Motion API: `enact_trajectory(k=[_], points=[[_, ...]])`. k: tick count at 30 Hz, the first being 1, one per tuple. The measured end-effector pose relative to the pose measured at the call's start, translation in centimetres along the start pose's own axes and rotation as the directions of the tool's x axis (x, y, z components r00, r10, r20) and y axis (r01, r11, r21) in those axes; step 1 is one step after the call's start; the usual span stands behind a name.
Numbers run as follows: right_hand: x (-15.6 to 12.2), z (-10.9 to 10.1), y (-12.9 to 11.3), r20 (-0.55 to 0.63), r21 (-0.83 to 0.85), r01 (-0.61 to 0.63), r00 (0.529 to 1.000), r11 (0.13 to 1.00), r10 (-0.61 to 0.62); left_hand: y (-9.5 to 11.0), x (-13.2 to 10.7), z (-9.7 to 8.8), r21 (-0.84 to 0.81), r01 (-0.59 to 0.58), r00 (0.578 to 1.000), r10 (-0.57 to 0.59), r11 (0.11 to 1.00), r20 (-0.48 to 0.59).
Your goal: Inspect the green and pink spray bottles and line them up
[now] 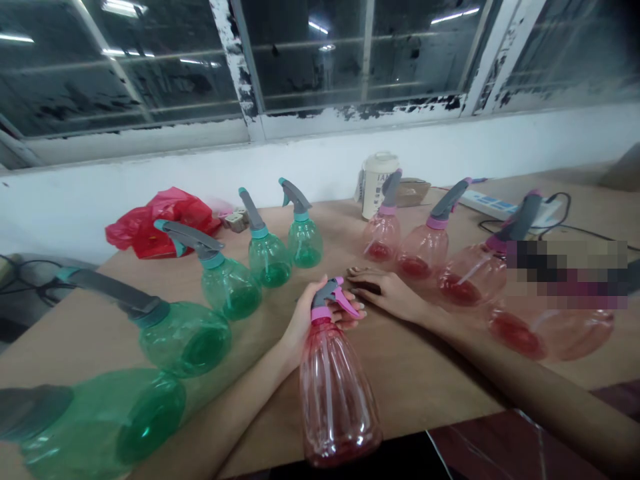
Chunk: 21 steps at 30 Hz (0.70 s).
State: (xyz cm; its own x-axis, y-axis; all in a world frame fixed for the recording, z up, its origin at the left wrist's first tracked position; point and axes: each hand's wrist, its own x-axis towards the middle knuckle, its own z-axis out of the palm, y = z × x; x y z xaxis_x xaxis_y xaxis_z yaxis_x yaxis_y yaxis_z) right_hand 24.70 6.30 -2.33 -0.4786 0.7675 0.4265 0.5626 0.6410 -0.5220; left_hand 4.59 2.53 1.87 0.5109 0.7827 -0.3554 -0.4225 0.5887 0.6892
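My left hand (301,319) is wrapped round the neck and grey-and-pink trigger head of a clear pink spray bottle (337,393). That bottle leans towards me, its base over the table's near edge. Just right of its trigger, my right hand (390,293) rests on the table with fingers stretched out and slightly bent, holding nothing. A row of green spray bottles (233,287) with grey-and-teal heads runs along my left. Along my right stand several more pink spray bottles (425,247), the nearest partly covered by a pixelated patch.
On the wooden table (410,373), a crumpled red plastic bag (165,223) lies at the back left. A paper cup (379,183) with a lid stands at the back, beside a brown packet (413,191). A white power strip (493,205) with black cable is at the right.
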Motion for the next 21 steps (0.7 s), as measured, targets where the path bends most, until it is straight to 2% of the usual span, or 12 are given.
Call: enact_trajectory(k=[13,18,21], points=[[-0.05,0.04,0.05,0.010,-0.019,-0.005,1.000,1.000,0.005,-0.01,-0.14,0.19,0.021,-0.001,1.000,0.001,1.000,0.009],[-0.06,-0.07,-0.17,0.025,-0.018,-0.018,1.000,1.000,0.019,-0.01,-0.71,0.76,0.024,-0.104,0.985,0.106,0.994,-0.135],[-0.05,-0.12,-0.30,0.028,-0.015,-0.037,0.999,0.999,0.037,-0.03,-0.84,0.79,0.015,-0.157,0.976,0.157,0.988,-0.151]])
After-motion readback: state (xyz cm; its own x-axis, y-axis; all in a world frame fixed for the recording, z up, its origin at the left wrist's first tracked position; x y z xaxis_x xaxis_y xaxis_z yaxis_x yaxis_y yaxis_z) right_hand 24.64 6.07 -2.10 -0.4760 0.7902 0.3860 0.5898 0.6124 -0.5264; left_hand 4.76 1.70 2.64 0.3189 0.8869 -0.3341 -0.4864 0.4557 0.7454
